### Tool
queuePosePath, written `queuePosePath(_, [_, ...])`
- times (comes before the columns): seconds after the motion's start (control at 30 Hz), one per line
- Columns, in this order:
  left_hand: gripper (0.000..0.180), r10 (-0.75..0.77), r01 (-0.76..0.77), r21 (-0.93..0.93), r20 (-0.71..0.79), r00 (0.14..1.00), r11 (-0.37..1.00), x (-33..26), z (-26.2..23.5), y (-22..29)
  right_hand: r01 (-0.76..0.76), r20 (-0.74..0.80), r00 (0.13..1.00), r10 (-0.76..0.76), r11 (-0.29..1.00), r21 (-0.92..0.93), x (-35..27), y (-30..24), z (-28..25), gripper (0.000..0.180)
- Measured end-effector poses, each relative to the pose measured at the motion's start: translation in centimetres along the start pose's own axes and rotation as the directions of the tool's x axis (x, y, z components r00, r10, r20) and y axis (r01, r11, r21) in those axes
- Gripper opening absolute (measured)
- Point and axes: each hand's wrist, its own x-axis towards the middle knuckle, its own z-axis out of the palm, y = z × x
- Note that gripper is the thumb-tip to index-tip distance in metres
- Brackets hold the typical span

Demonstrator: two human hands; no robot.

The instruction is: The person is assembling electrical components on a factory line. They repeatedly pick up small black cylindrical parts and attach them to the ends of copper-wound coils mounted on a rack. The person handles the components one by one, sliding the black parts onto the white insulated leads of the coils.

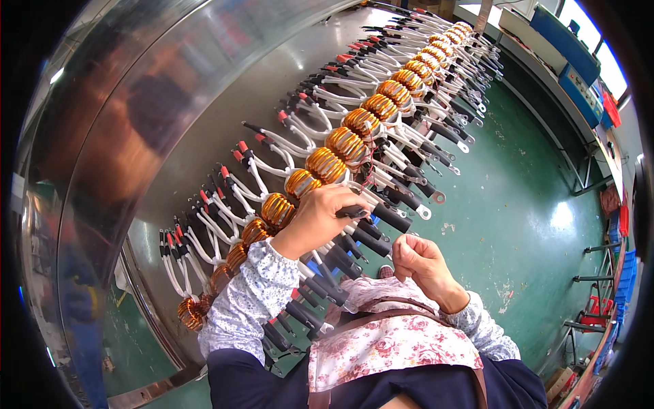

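A long row of copper-wound ring coils (pixel 325 165) runs from the lower left to the far upper right on a metal table. White-sleeved leads with black and red ends stick out on both sides. My left hand (pixel 320 217) is over the near side of the row, its fingers closed round a short black sleeve (pixel 352 211). Farther right, my right hand (pixel 424 267) is pinched at the tip of a black-sleeved cable (pixel 370 240); the fingers cover most of its metal lug. Other leads there end in bare ring lugs (pixel 424 212).
A shiny curved metal panel (pixel 129 136) rises at the left. Green floor (pixel 518 225) stretches to the right of the row. Along the right wall stand a bench with a blue machine (pixel 579 88), blue bins (pixel 625 283) and a red stool (pixel 597 310).
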Motion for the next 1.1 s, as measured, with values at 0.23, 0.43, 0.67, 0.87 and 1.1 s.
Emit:
queuePosePath(0.23, [0.035,0.009,-0.010,0.051,0.010,1.000,0.999,-0.5,0.0,-0.1,-0.075,0.053,0.995,0.087,0.978,-0.194,-0.4,-2.3,1.2,0.024])
queuePosePath(0.43, [0.051,0.030,-0.030,0.009,0.010,1.000,1.000,-0.6,0.1,-0.1,-0.057,0.035,0.998,0.055,0.997,0.057,0.2,-0.8,-0.4,0.036])
queuePosePath(0.67, [0.053,-0.005,0.003,0.037,0.038,0.999,0.999,-0.7,-0.1,0.1,0.023,0.008,1.000,-0.024,0.998,0.055,0.6,-0.7,0.0,0.036])
queuePosePath(0.87, [0.051,-0.010,0.008,0.051,0.051,0.999,0.999,-0.7,-0.1,0.1,0.087,-0.062,0.994,-0.090,0.995,-0.051,0.4,0.0,0.1,0.033])
queuePosePath(1.1, [0.044,0.002,-0.003,0.040,0.038,0.999,0.999,-0.7,0.0,-0.1,0.070,-0.126,0.988,-0.085,0.990,-0.119,0.7,-0.6,0.6,0.035])
